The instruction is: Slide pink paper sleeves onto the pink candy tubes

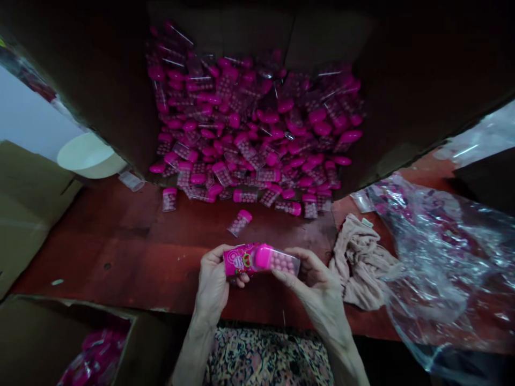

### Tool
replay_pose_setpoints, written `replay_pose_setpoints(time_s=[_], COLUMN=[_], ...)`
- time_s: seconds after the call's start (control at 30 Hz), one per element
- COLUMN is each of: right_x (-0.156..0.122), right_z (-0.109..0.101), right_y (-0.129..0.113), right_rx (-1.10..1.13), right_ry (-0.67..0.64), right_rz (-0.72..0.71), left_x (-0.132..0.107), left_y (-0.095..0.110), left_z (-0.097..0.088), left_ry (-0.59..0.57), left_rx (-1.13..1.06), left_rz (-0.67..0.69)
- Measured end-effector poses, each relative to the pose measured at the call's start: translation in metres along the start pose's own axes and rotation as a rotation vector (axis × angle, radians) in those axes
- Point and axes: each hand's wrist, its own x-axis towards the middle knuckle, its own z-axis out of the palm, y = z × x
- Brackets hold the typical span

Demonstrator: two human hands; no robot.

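Observation:
My left hand (pixel 212 279) grips a pink printed sleeve or label (pixel 239 261) at its left end. My right hand (pixel 313 276) pinches a clear candy container with a pink cap (pixel 277 259), full of small pink balls, whose capped end meets the sleeve. Both hands hover just above the near edge of the reddish-brown table (pixel 120 252). Whether the container sits partly inside the sleeve is unclear. One loose container (pixel 240 222) lies on the table just beyond my hands.
A big cardboard box on its side (pixel 100 91) spills a heap of pink-capped containers (pixel 257 134) onto the table. A beige cloth (pixel 360 260) and crumpled clear plastic bag (pixel 442 252) lie right. A white bowl (pixel 89 155) sits left. A carton with pink packs (pixel 94 356) stands lower left.

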Motion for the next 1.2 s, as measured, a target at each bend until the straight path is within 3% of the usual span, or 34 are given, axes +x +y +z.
replay_pose_setpoints(time_s=[0.13,0.43,0.87,1.2], right_x=[0.000,-0.008,-0.007,0.002], right_z=[0.004,0.015,-0.009,-0.023], right_y=[-0.004,-0.006,0.008,0.007], right_rx=[-0.017,-0.066,-0.035,0.021], right_ry=[0.155,0.229,0.013,-0.121], right_rz=[-0.059,-0.059,0.030,0.097], left_x=[0.002,0.002,0.004,0.010], left_y=[-0.001,-0.004,-0.010,-0.012], left_z=[0.001,0.005,0.003,-0.003], left_ry=[-0.005,-0.008,0.027,-0.056], left_rx=[0.000,-0.025,-0.072,0.026], left_rz=[-0.024,-0.033,-0.024,-0.019])
